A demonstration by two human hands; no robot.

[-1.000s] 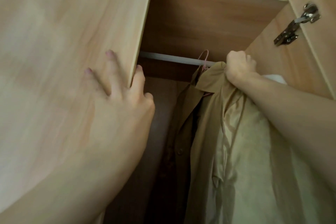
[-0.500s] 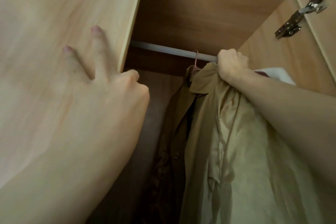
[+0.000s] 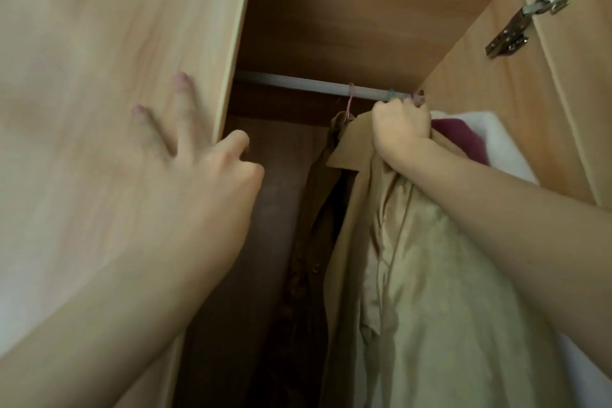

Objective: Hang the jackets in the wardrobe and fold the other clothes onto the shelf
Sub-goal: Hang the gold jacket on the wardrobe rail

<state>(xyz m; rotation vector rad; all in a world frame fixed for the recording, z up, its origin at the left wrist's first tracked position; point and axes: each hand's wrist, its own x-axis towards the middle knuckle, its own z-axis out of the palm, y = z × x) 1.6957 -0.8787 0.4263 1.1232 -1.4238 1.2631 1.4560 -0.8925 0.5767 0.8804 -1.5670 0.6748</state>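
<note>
A tan jacket (image 3: 414, 275) with a shiny pale lining hangs down from my right hand (image 3: 400, 129), which grips its collar just below the grey wardrobe rail (image 3: 298, 83). A darker brown jacket (image 3: 321, 209) hangs to its left on a pink hanger hook (image 3: 350, 103) over the rail. Further hooks sit on the rail right above my right fist; whether the tan jacket's hanger rests on the rail is hidden. My left hand (image 3: 202, 172) lies flat, fingers spread, on the left wardrobe door (image 3: 99, 60), thumb at its edge.
A white and dark red garment (image 3: 470, 139) hangs at the far right against the wardrobe's side wall. The right door (image 3: 583, 93) stands open with a metal hinge (image 3: 526, 20). The rail's left half is bare.
My right hand has risen with the tan jacket's collar and shifted right, up to the rail. My left hand stays on the door. The view has moved closer.
</note>
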